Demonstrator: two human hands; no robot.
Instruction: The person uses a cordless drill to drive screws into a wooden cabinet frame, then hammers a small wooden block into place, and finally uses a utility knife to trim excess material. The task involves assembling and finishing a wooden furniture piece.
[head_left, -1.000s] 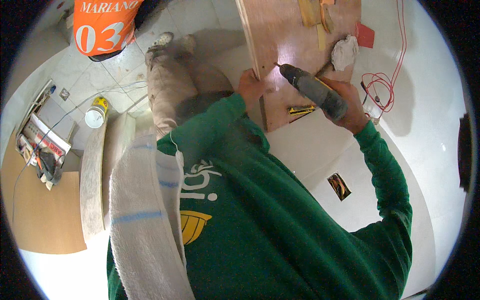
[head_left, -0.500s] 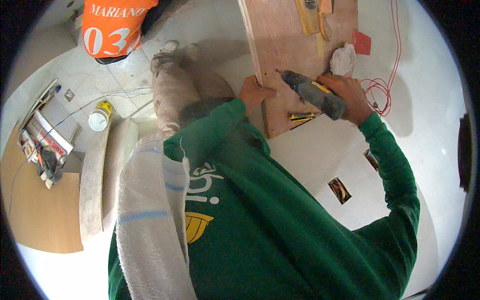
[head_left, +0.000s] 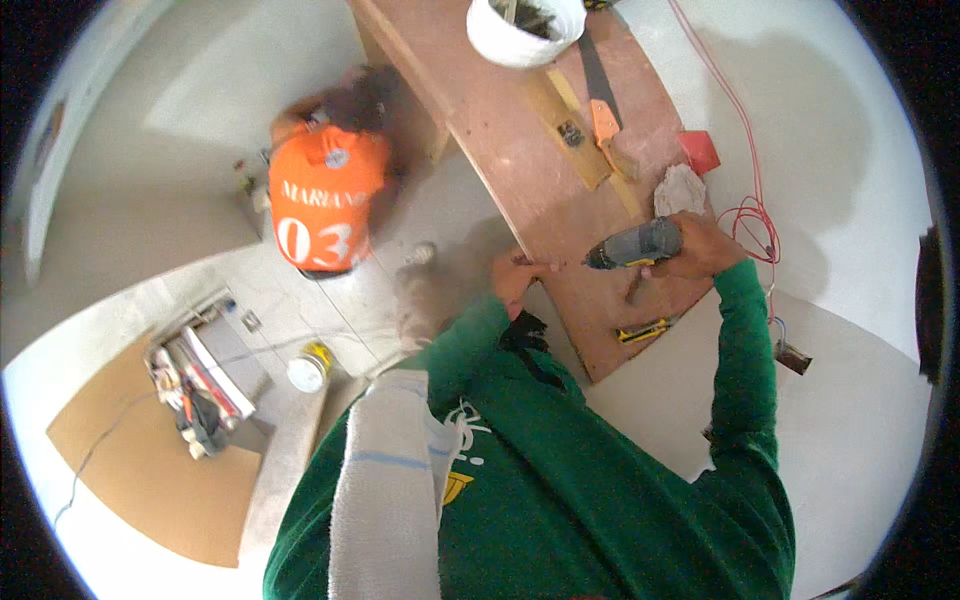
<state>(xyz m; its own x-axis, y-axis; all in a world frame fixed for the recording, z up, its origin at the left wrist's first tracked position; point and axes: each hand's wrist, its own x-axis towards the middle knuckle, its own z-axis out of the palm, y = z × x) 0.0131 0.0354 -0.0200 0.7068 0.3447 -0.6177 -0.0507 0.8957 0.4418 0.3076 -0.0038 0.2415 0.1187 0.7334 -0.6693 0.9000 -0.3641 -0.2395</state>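
My right hand is wrapped round a dark grey cordless drill, its nose pointing left above a reddish wooden board. At the board's left edge, my left hand is closed on the rim, with a finger or thumb lying on top; the rest of its fingers are hidden. Near the board's close corner lies a yellow and black tool, too small to name exactly. A crumpled whitish cloth or bag rests just beyond my right hand.
Farther along the board are a handsaw, wood strips and a white bucket with debris. A red container and red cable lie by the right wall. A person in orange crouches left, beyond a can and tool box.
My view has shifted, bringing the bucket and the whole saw into sight. The drill has swung from pointing far-left to pointing nearly straight left. My left hand stays at the board's edge.
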